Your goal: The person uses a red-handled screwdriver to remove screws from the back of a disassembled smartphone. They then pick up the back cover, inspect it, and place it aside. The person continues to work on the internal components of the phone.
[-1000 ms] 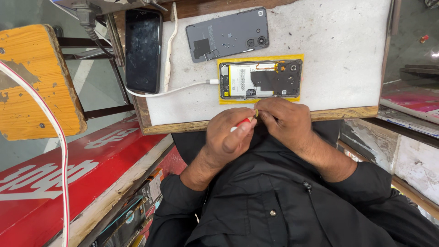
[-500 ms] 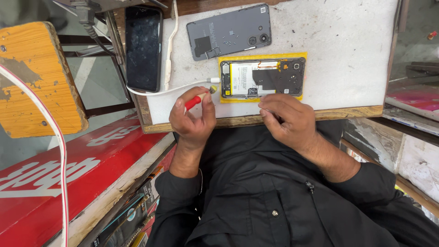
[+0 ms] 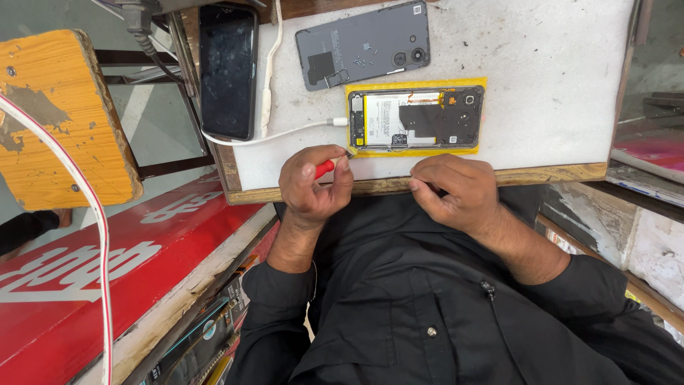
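While gripped in left hand point(image 3: 313, 187), red screwdriver point(image 3: 326, 168) pointing up-right at opened phone point(image 3: 416, 119), lying lengthwise across worktop point(image 3: 556, 85); right hand point(image 3: 450, 189) curled shut, contents unclear.

Left hand point(image 3: 313, 184) curled in a closed grip, right hand point(image 3: 450, 191) loosely fisted.

Black long-sleeved buttoned shirt (cuffs pushed up the forearms), bare hands point(image 3: 313, 184), no rings visible.

Glossy glass phone point(image 3: 228, 71); matt grey back cover point(image 3: 363, 46); worn wooden stool point(image 3: 60, 117).
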